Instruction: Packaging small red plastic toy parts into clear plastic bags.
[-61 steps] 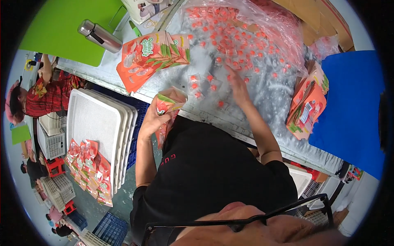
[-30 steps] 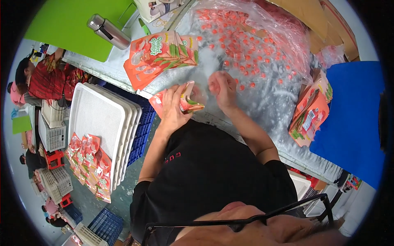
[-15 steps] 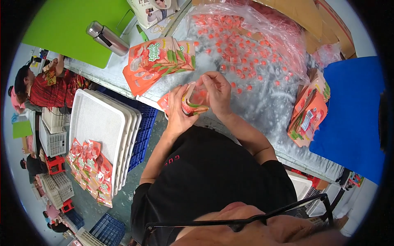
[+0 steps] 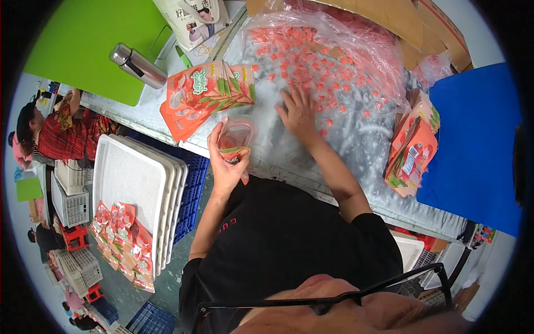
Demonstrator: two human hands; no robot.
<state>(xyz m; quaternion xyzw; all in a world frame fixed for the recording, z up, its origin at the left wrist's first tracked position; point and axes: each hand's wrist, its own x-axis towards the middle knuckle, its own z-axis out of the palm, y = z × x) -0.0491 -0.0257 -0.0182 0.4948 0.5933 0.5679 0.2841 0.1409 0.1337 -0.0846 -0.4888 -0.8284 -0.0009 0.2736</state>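
Observation:
In my left hand [image 4: 222,171], near the table's front edge, is a red pouch [image 4: 236,133] with a clear window, its mouth spread open. The fingers and thumb close round its lower part. My right hand [image 4: 300,114] is empty, its fingers apart and pointing away from me over the tabletop. Just beyond its fingertips lie many small red wrapped candies [image 4: 346,87], scattered over the grey table [image 4: 356,153]. A fanned stack of flat red pouches [image 4: 192,94] rests to the left of the held pouch.
A clear plastic bag [image 4: 384,61] and cardboard box [image 4: 442,33] stand behind the candies. More pouches [image 4: 410,158] lie at right beside a blue sheet [image 4: 473,139]. At left are a steel thermos [image 4: 139,65], green marker [image 4: 182,57] and stacked white trays [image 4: 130,167] bearing filled pouches [image 4: 119,222].
My right hand has left the pouch's opening and moved away over the table toward the candies, its fingers spreading. My left hand still holds the pouch, now turned more upright with its mouth wider.

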